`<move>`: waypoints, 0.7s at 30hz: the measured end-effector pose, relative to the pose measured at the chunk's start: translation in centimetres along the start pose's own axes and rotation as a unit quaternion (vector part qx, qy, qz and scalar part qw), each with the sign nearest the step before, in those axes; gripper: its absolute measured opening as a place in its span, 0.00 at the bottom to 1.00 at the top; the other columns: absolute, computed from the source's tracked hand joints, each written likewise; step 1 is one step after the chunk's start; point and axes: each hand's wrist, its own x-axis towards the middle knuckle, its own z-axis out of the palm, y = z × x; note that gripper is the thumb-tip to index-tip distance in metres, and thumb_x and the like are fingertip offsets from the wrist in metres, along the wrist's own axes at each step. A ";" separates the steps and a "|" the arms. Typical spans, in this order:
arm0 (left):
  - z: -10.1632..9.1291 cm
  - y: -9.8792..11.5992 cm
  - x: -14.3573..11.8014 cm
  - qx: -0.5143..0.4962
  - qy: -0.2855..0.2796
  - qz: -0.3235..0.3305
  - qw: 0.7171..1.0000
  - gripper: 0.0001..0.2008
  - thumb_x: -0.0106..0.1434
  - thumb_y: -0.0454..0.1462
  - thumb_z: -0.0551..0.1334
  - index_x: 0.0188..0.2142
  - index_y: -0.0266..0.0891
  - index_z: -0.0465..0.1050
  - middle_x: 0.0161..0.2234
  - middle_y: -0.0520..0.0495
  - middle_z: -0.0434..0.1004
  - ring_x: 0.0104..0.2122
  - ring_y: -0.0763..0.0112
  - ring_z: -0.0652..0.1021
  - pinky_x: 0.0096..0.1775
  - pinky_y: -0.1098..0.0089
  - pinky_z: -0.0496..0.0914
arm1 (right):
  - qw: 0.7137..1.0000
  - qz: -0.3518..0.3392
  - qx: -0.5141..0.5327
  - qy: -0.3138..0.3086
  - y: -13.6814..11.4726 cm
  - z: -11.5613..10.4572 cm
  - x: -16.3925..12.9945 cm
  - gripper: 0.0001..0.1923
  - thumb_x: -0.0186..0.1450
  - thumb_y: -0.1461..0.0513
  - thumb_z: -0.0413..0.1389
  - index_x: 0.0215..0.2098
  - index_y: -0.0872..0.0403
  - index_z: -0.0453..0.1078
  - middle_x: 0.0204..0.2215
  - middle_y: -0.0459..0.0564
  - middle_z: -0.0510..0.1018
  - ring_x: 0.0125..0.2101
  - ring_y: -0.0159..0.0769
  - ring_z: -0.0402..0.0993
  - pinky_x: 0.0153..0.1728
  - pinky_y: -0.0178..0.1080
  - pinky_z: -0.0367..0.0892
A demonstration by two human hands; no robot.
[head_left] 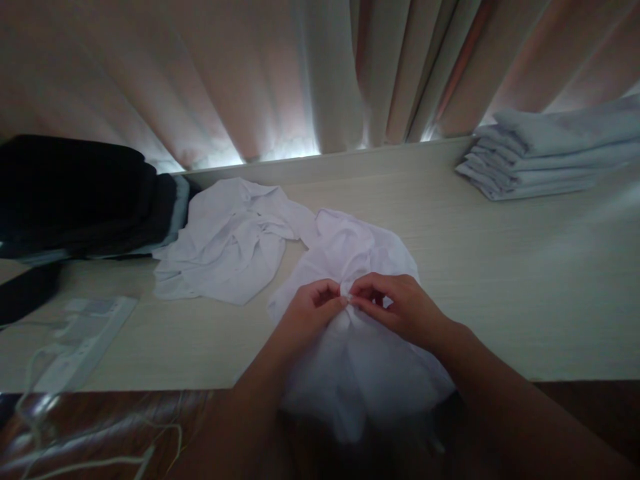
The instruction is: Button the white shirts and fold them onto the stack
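A white cloth garment lies partly on the pale ledge, its lower part hanging over the front edge toward me. My left hand pinches the fabric at its middle between thumb and fingers. Right beside it, my right hand pinches the same spot, the fingertips of both hands almost meeting. Folds run outward from that point. Whatever small detail sits between the fingertips is too blurred to name. Left of the garment, a second crumpled white garment lies loose, touching or nearly touching it.
A stack of folded white cloths stands at the back right. Dark folded clothes are piled at the left. A white power strip with plugs and cables lies front left. Curtains hang behind the ledge, above a brown floor.
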 end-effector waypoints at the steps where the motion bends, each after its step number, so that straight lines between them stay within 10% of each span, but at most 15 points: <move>1: 0.0 0.0 0.0 -0.002 0.002 -0.004 1.000 0.10 0.55 0.41 0.67 0.27 0.37 0.72 0.24 0.54 0.70 0.26 0.75 0.67 0.29 0.74 0.59 | 1.000 0.002 0.006 0.001 0.0 0.0 0.0 0.06 0.68 0.58 0.58 0.40 0.52 0.73 0.30 0.44 0.79 0.28 0.29 0.73 0.31 0.32 0.65; 21: -0.7 -0.5 0.1 0.015 0.003 0.033 0.999 0.09 0.59 0.42 0.64 0.32 0.38 0.72 0.29 0.52 0.71 0.31 0.71 0.70 0.33 0.73 0.62 | 0.974 0.119 0.186 -0.041 0.2 0.1 0.6 0.05 0.66 0.60 0.57 0.34 0.54 0.71 0.24 0.42 0.73 0.23 0.28 0.65 0.26 0.32 0.60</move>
